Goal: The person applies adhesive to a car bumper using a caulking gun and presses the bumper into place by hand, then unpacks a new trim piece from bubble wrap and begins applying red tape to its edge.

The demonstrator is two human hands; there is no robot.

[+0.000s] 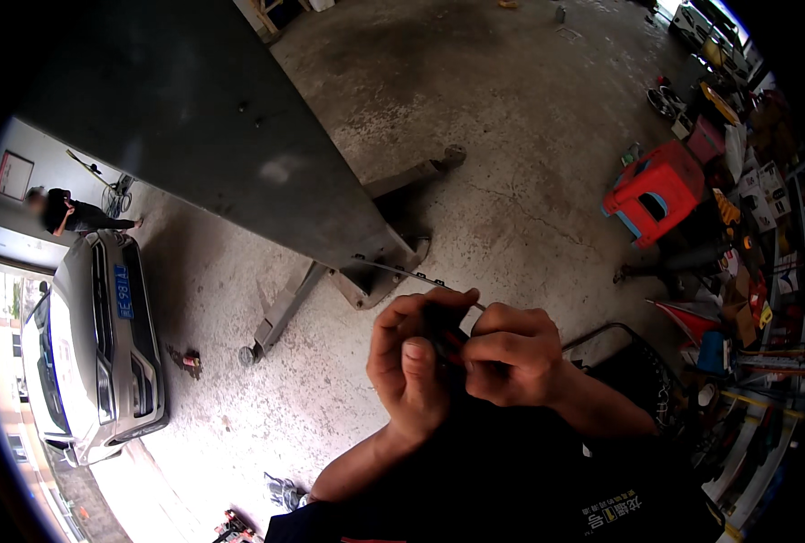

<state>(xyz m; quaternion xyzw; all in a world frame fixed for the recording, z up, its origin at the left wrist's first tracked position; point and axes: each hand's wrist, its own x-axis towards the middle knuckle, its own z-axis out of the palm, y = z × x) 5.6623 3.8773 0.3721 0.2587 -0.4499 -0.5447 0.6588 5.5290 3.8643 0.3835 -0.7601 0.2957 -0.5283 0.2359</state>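
A thin, pale strip with small black clips (420,276) runs from between my hands up and to the left, its far end overlapping the base of a grey post. My right hand (515,355) is closed, its thumb and bent fingers pinching near the strip's close end. Curled beside it, my left hand (407,362) has its thumb up and its fingers round a dark thing with a red edge (449,339). The fingers and shadow hide most of that thing, so its kind does not show. Both hands are close together in front of my dark shirt.
The large grey post (266,154) stands ahead, with lift arms (289,303) low over the concrete floor. A silver car (95,344) is at the left, a person (76,213) beyond it. At the right are a red stool (660,185), a black chair (619,371) and cluttered shelves.
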